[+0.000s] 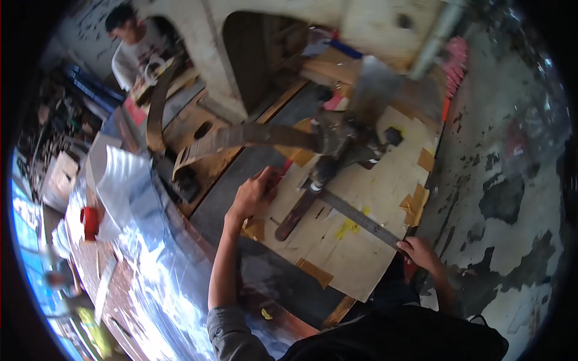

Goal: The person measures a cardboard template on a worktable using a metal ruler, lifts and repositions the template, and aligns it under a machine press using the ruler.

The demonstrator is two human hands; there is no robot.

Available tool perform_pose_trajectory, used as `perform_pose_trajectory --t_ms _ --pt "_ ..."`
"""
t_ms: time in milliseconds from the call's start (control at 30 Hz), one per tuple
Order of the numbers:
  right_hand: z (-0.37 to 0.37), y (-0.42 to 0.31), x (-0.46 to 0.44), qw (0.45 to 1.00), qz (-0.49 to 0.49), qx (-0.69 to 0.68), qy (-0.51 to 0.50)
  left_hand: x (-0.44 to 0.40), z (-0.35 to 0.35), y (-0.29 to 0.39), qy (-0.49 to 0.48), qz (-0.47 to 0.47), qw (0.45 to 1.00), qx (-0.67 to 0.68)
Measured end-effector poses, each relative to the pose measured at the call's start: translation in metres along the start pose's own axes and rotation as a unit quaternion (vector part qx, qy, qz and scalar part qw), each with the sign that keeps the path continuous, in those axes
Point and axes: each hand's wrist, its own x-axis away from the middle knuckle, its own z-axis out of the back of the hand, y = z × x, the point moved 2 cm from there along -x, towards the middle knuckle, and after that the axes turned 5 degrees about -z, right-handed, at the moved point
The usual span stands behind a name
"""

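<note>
My right hand is closed on the near end of a long, flat grey bar, which runs up and left to a dark metal machine head. Left of the head, my left hand is raised with its fingers curled; whether it holds anything is too blurred to tell. A dark lever lies beside the bar, over a pale board with brown tape pieces and yellow marks.
A curved brown belt reaches left from the machine head. A co-worker is at the upper left. Clear plastic sheeting and a red tape roll lie at the left. A pink object stands at the upper right.
</note>
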Motion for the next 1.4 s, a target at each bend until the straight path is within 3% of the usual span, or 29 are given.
perform_pose_trajectory --t_ms 267,367,567,733,800,900,1100,1200,1300,1400 --pt "0.001 -0.001 0.007 0.999 -0.005 -0.011 0.03 0.0 -0.003 -0.003 -0.036 -0.006 0.999 0.002" --pt "-0.008 0.009 0.002 0.993 0.053 0.049 0.096 -0.004 0.002 -0.012 -0.05 0.01 0.999 0.002" --pt "0.004 0.001 0.002 0.999 0.024 -0.013 0.019 -0.016 0.004 -0.001 -0.054 0.068 0.995 -0.043" --pt "0.002 0.005 -0.002 0.999 0.049 -0.013 0.003 -0.028 -0.005 -0.024 0.028 -0.002 0.997 -0.077" --pt "-0.002 0.012 -0.007 0.998 0.059 -0.013 -0.009 -0.038 -0.005 -0.015 0.015 0.042 0.997 -0.062" --pt "0.001 0.009 -0.008 0.997 0.066 -0.026 -0.025 -0.048 -0.02 -0.022 0.146 -0.042 0.973 -0.173" --pt "0.006 -0.002 -0.005 0.995 0.059 -0.047 -0.064 -0.045 -0.032 0.002 0.025 -0.112 0.972 -0.207" --pt "0.007 -0.002 -0.007 0.994 0.053 -0.039 -0.085 -0.042 -0.027 0.012 -0.056 -0.031 0.972 -0.227" --pt "0.006 0.005 -0.013 0.993 0.044 -0.036 -0.098 -0.045 -0.026 0.008 -0.002 0.005 0.967 -0.253" --pt "0.007 0.006 -0.014 0.992 0.056 -0.038 -0.106 -0.06 -0.02 -0.021 0.057 -0.065 0.937 -0.339"
